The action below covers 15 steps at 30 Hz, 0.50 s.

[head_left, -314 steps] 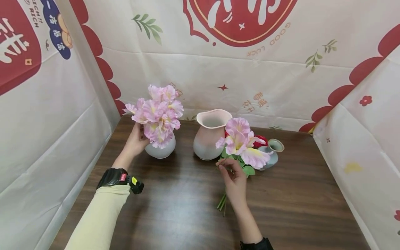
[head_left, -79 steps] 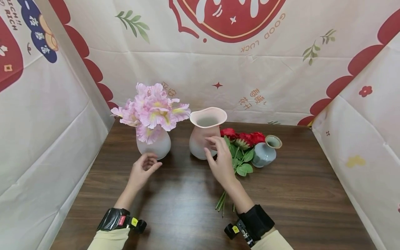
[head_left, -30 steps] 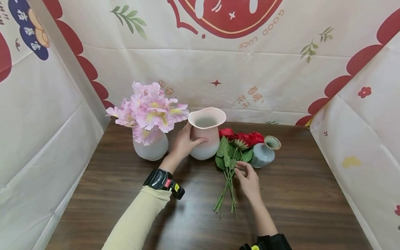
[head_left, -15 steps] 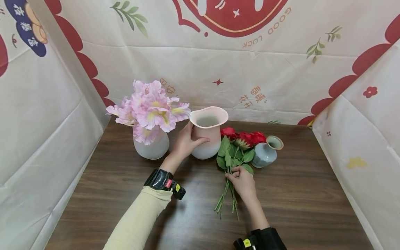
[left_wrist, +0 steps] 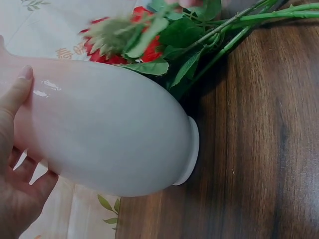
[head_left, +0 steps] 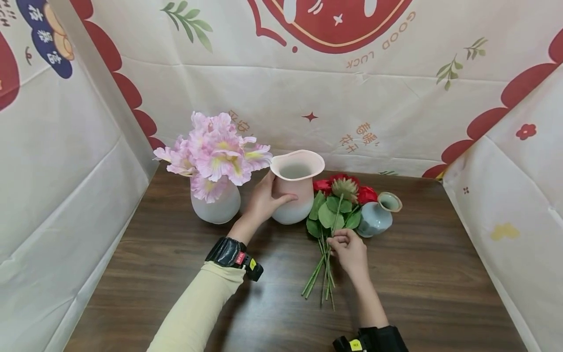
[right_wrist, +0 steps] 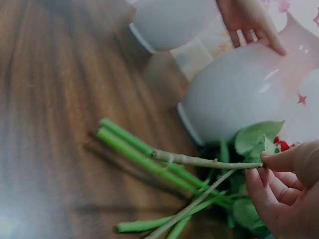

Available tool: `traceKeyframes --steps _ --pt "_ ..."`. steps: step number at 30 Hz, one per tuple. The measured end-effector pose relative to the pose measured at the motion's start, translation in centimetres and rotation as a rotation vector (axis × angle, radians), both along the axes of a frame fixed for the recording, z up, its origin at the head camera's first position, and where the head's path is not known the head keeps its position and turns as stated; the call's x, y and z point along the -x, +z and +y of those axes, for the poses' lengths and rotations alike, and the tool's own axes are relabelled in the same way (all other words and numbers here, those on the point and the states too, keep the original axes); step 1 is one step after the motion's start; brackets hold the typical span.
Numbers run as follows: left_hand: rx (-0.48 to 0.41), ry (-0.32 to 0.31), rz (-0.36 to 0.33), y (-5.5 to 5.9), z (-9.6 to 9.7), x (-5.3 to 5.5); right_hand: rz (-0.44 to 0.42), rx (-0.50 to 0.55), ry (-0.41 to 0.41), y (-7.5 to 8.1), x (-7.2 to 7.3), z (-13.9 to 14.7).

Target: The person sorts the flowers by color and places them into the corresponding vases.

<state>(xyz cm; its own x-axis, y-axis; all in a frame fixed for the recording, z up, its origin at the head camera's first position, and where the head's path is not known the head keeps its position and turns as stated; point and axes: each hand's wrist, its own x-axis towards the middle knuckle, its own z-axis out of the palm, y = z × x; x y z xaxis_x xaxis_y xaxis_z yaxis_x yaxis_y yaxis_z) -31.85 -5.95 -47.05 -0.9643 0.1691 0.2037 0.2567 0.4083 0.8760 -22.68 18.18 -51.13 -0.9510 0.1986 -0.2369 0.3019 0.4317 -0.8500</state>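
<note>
In the head view my left hand (head_left: 265, 200) holds the side of a pink-and-white vase (head_left: 293, 208) with a wavy rim, thumb across its front. The left wrist view shows the thumb and fingers around the pink upper part of the vase (left_wrist: 114, 124). My right hand (head_left: 350, 252) pinches the stem of a red flower (head_left: 345, 189), whose pale green underside faces up. In the right wrist view the thumb and index finger grip a thin stem (right_wrist: 204, 162). Beneath it lie several more red flowers (head_left: 323, 186) with green leaves and crossed stems.
A white vase (head_left: 216, 208) full of pink flowers (head_left: 220, 154) stands to the left. Right of the red flowers is a small blue-grey vase (head_left: 376, 219). The wooden table (head_left: 422, 274) is bounded by printed cloth (head_left: 246, 88) at the back and sides.
My left hand has gone from the pink-flower vase to the pink-and-white vase. The pink flower on the right is in the left vase. My right hand has pinched one red flower's stem and raised it slightly.
</note>
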Motion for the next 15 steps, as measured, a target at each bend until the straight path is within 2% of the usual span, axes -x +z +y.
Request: traceKeyframes --steps 9,15 --pt "0.006 -0.006 0.011 0.1 0.0 -0.1 0.134 0.01 -0.01 3.6 0.9 -0.2" --pt "0.016 -0.005 0.018 0.1 0.0 -0.1 0.284 0.078 -0.024 6.4 1.9 -0.6"
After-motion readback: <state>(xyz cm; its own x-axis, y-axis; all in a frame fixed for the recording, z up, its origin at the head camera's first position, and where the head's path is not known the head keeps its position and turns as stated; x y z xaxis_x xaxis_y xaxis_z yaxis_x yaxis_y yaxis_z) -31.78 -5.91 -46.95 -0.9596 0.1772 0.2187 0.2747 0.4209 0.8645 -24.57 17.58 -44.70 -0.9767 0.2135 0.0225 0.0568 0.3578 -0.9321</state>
